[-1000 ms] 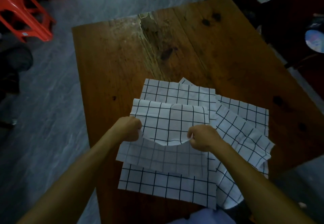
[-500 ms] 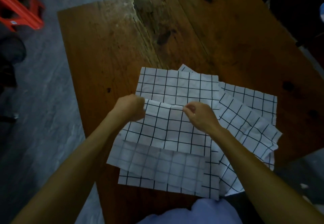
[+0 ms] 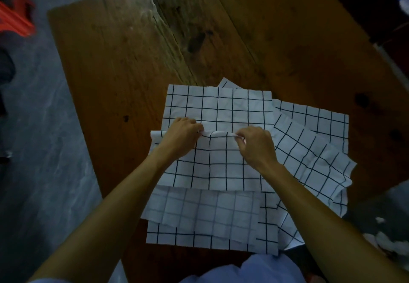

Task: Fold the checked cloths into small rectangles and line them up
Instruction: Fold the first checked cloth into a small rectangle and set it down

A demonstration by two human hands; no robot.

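Both hands, left hand (image 3: 182, 135) and right hand (image 3: 254, 143), apparently pinch the top checked cloth's (image 3: 221, 163) folded edge on the wooden tabletop (image 3: 124, 72).

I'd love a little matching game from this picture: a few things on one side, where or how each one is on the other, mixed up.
Things:
1. left hand
2. right hand
3. red plastic chair
4. wooden table

States or places:
A. on the floor, upper left
B. pinches the top cloth's folded edge, right end
C. under the cloths
D. grips the folded edge, left end

Pairs: 1-D, 2-B, 3-A, 4-C
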